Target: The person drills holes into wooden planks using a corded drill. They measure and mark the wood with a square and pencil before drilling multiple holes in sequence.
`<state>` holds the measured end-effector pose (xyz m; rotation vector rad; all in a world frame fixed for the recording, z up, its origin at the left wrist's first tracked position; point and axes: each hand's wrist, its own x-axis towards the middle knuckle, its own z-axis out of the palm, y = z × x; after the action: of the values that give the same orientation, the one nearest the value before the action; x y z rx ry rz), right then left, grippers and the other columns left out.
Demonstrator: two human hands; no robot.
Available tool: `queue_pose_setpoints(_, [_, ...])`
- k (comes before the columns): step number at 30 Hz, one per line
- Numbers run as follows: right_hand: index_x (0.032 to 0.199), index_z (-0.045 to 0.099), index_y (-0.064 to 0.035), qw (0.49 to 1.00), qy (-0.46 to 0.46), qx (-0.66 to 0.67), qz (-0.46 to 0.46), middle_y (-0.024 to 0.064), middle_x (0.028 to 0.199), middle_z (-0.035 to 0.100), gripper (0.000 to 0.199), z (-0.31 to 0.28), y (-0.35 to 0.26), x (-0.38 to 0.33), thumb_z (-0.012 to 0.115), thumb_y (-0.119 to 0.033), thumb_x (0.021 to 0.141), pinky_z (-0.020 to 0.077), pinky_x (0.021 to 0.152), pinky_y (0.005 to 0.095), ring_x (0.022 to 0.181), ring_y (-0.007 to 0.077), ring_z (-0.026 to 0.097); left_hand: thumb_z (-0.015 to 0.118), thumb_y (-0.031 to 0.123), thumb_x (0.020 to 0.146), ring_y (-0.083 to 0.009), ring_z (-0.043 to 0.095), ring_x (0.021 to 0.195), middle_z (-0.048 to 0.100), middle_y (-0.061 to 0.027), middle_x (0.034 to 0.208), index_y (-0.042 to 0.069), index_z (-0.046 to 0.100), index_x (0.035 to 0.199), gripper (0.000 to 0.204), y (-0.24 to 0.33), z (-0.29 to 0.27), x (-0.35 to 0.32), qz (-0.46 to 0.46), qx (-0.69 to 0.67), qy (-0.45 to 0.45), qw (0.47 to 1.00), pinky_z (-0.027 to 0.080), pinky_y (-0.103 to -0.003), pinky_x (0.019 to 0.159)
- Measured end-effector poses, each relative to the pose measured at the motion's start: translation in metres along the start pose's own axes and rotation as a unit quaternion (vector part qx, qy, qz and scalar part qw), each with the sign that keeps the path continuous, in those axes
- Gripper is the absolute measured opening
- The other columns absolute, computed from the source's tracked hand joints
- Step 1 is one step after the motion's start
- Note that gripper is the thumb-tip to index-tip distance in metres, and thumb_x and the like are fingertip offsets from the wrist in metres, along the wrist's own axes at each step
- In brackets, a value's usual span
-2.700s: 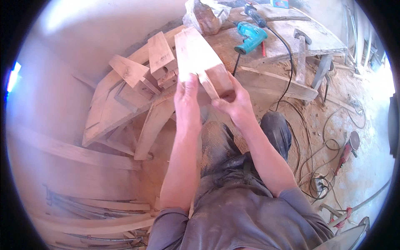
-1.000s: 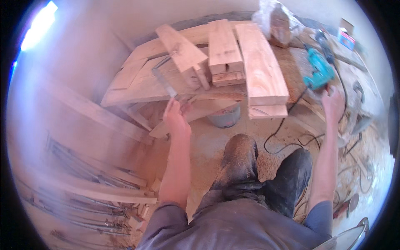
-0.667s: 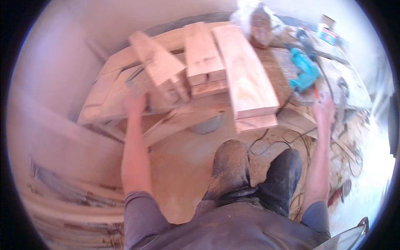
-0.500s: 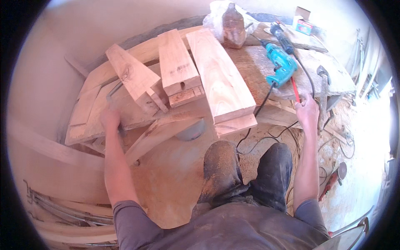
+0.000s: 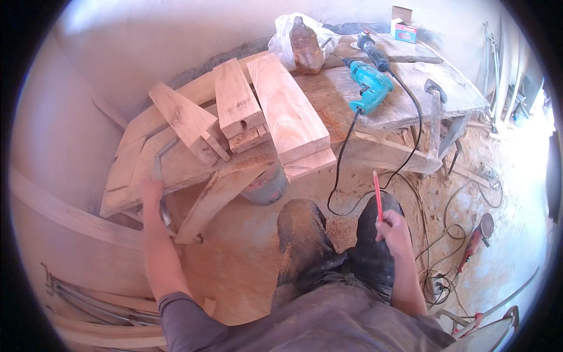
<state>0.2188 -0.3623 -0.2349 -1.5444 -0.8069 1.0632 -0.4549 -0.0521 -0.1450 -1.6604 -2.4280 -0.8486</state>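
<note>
My right hand (image 5: 393, 230) is closed round a red pencil (image 5: 377, 196), which points up and away above my right knee. At the left edge of the bench, my left hand (image 5: 152, 192) is closed on an L-shaped metal square (image 5: 158, 164); one end shows on the board above the hand, the other below it. Beside it lies a tenoned wooden piece (image 5: 183, 117). To its right are a block with a mortise hole (image 5: 237, 97) and a longer, wide board (image 5: 288, 111), each resting on another piece of wood.
On the bench (image 5: 328, 97) lie a teal drill (image 5: 370, 87), a dark corded tool (image 5: 373, 51), a hammer (image 5: 435, 97), a brown bottle (image 5: 307, 47) in plastic and a small box (image 5: 403, 29). A bucket (image 5: 265, 186) stands underneath. Cords and an angle grinder (image 5: 474, 243) lie on the dusty floor.
My right hand has drawn the red pencil off the bench, from beside the drill, toward my right knee. My left hand has moved slightly down with the square. The view has shifted.
</note>
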Motion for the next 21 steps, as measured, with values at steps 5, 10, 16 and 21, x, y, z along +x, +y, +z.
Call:
queue_pose_setpoints(5, [0.096, 0.063, 0.0027, 0.999, -0.044, 0.017, 0.027, 0.0061, 0.073, 0.062, 0.011, 0.002, 0.041, -0.032, 0.068, 0.000, 0.087, 0.0478, 0.052, 0.0303, 0.058, 0.0148, 0.059, 0.060, 0.013, 0.083, -0.0287, 0.059, 0.056, 0.060, -0.0128, 0.074, -0.001, 0.063, 0.091, 0.017, 0.040, -0.001, -0.036, -0.170, -0.275, -0.042, 0.945, 0.044, -0.043, 0.047])
queue_pose_setpoints(10, [0.095, 0.061, 0.0020, 0.995, -0.099, -0.004, 0.001, 0.0061, 0.075, 0.063, 0.011, 0.023, 0.034, -0.048, 0.068, 0.001, 0.086, 0.0487, 0.054, 0.0300, 0.060, 0.0142, 0.060, 0.060, 0.015, 0.091, -0.0175, 0.046, 0.051, 0.050, -0.0029, 0.070, 0.009, 0.054, 0.086, 0.010, 0.034, -0.024, -0.058, -0.257, -0.527, -0.079, 0.806, 0.035, -0.034, 0.043])
queue_pose_setpoints(16, [0.095, 0.060, -0.0013, 0.990, -0.129, 0.039, -0.038, 0.0026, 0.080, 0.062, 0.015, 0.054, 0.006, -0.057, 0.072, 0.000, 0.086, 0.0506, 0.064, 0.0269, 0.070, 0.0106, 0.061, 0.056, 0.009, 0.099, -0.0215, 0.054, 0.071, 0.053, -0.0054, 0.079, 0.003, 0.058, 0.101, 0.007, 0.141, -0.068, -0.175, -0.099, -0.812, -0.089, 0.568, 0.046, -0.037, 0.066])
queue_pose_setpoints(21, [0.095, 0.060, -0.0038, 0.978, -0.165, 0.079, -0.095, 0.0017, 0.084, 0.063, 0.018, 0.081, -0.019, -0.051, 0.076, -0.006, 0.086, 0.0500, 0.071, 0.0253, 0.077, 0.0085, 0.061, 0.053, 0.007, 0.101, -0.0321, 0.063, 0.097, 0.065, -0.0140, 0.101, 0.001, 0.060, 0.122, 0.023, 0.211, -0.053, -0.265, -0.025, -0.871, -0.149, 0.467, 0.051, -0.051, 0.093])
